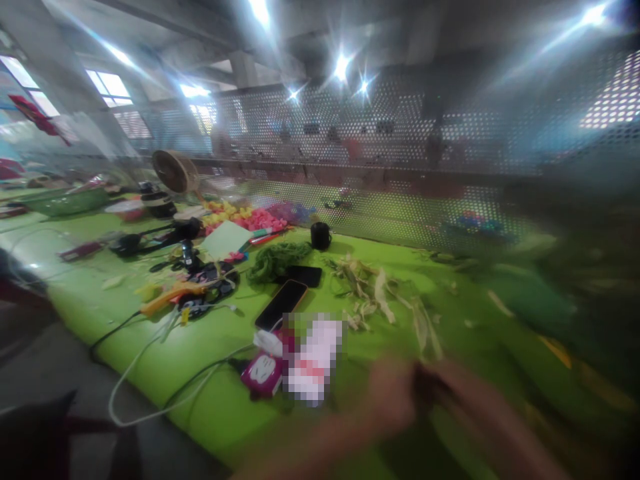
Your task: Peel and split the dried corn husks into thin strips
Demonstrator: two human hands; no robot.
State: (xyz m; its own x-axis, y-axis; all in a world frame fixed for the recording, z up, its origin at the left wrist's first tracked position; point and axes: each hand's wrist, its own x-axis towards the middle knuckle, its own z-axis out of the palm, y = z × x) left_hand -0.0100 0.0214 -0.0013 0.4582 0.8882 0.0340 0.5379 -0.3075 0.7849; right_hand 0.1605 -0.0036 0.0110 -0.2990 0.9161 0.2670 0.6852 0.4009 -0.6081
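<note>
Hands (394, 395) blurred, close together near pale strip (423, 327); cannot tell whether grasping. Black mug (320, 236) farther back.

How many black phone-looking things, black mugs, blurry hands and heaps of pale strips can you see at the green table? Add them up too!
Phone-looking things: 2 (front phone, back phone)
Black mug: 1
Blurry hands: 2 (left hand, right hand)
Heap of pale strips: 1
Total: 6
</note>
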